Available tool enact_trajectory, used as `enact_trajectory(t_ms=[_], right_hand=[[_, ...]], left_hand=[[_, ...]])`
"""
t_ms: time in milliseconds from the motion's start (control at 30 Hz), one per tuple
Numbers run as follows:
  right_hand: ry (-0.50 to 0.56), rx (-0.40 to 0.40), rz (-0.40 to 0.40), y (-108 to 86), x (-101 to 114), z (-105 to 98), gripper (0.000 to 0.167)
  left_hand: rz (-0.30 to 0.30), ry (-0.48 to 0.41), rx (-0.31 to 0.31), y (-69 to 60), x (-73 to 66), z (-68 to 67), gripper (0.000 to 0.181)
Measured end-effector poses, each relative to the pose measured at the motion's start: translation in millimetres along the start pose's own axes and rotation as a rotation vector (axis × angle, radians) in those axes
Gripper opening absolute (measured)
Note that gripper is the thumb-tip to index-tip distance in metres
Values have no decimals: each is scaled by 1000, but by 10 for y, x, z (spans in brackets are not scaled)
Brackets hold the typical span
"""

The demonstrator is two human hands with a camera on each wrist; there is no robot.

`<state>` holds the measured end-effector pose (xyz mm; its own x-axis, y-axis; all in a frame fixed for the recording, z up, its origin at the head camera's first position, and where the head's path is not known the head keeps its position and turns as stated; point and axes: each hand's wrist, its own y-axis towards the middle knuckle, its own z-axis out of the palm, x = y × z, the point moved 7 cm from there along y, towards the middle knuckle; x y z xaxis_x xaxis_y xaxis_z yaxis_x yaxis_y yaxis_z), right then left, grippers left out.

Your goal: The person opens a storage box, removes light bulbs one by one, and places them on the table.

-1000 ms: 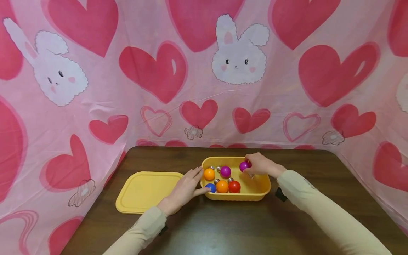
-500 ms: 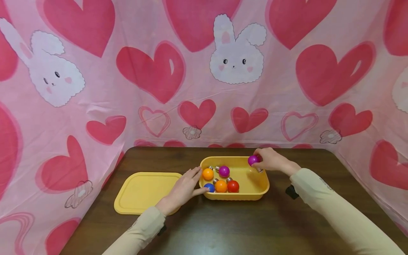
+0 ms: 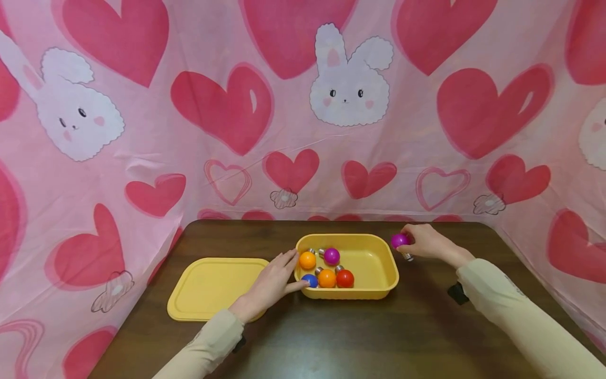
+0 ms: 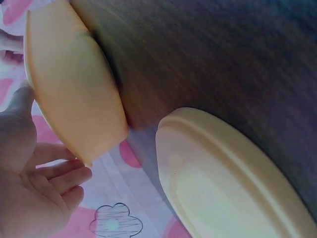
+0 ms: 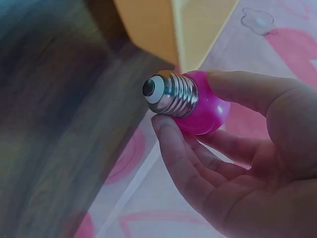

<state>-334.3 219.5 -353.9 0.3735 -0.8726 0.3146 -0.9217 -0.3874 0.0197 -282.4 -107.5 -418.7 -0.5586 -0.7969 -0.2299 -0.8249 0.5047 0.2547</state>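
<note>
My right hand (image 3: pixel 428 242) pinches a purple light bulb (image 3: pixel 400 241) between thumb and fingers, just beyond the right end of the yellow box (image 3: pixel 347 295). In the right wrist view the bulb's silver screw base (image 5: pixel 173 94) points away from the palm. My left hand (image 3: pixel 272 281) rests with extended fingers and thumb against the box's left end, its thumb at the rim beside a blue bulb (image 3: pixel 310 280). Inside the box lie two orange bulbs (image 3: pixel 326 279), a red bulb (image 3: pixel 345 279) and another purple bulb (image 3: pixel 332 256), mostly towards the left.
A yellow lid (image 3: pixel 215 287) lies flat on the dark wooden table (image 3: pixel 331 337), left of the box and partly behind my left hand. Pink cloth (image 3: pixel 293 131) with hearts and rabbits hangs behind the table and along its sides.
My right hand has carried the purple bulb up out of the box's right part, rightwards past the rim. My left hand has stayed at the box's left end.
</note>
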Motion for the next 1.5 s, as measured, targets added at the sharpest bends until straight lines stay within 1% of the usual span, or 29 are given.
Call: enact_trajectory(t_ms=[267, 367, 500, 667, 800, 833, 933, 1033, 1067, 1167, 1333, 1500], right_hand=[[36, 11, 54, -129, -298, 89, 36], [29, 14, 75, -160, -397, 109, 39], [16, 19, 99, -193, -539, 163, 41], [33, 57, 141, -231, -683, 256, 43], [46, 53, 126, -236, -778, 315, 50], [40, 45, 108, -229, -809, 342, 52], [42, 39, 93, -223, -838, 371, 53], [48, 53, 123, -231, -825, 380, 49], [55, 63, 144, -239, -800, 365, 48], [43, 74, 165, -247, -764, 356, 44], [24, 75, 174, -245, -751, 364, 41], [36, 88, 191, -256, -755, 385, 42]], left_hand=[[-13, -16, 16, -18, -6, 0, 77], [-12, -23, 8, -16, -9, -9, 76], [-26, -29, 17, -9, -4, -8, 76], [-43, -32, 34, -13, -2, 0, 76], [-46, -27, 32, -21, -8, -4, 76], [-45, -26, 30, -23, -10, -6, 75], [-49, -24, 32, -25, -10, -8, 76], [-53, -29, 37, -22, -1, 1, 76], [-55, -30, 39, -21, 3, 5, 76], [-61, -35, 44, -20, 10, 14, 77], [-66, -36, 46, -15, 19, 19, 77], [-73, -42, 53, -15, 28, 25, 78]])
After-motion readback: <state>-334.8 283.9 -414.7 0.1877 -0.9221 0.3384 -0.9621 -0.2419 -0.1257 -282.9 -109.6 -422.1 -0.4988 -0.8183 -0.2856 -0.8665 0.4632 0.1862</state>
